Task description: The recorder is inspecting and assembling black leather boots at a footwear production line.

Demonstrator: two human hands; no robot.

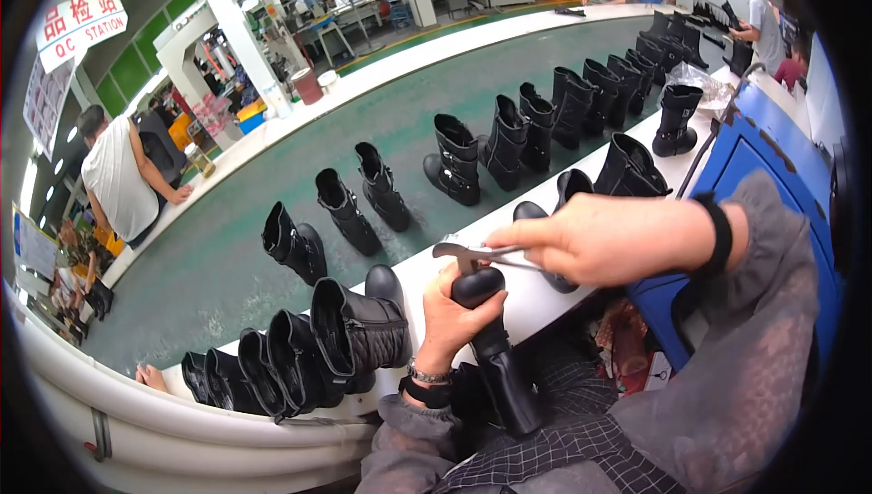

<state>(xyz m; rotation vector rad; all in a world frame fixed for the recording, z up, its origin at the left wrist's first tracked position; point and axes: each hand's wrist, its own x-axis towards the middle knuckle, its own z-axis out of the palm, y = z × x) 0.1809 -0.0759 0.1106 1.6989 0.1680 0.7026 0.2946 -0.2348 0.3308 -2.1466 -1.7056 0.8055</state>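
Observation:
My left hand (454,317) grips a black boot (498,362) around its foot, the shaft pointing down toward my lap. My right hand (609,240) holds a pair of metal scissors (468,253), their tip resting just above the boot's toe. A grey sleeve covers my right forearm, and a black band sits at that wrist. A watch and a black band circle my left wrist. Behind my right hand another black boot (568,187) stands on the white ledge (531,308).
Black boots (454,163) ride in a row on the green conveyor belt (227,267). More boots (354,330) are bunched on the ledge to my left. A blue machine (772,158) stands at right. Other people work beyond the belt, one in a white shirt (118,176).

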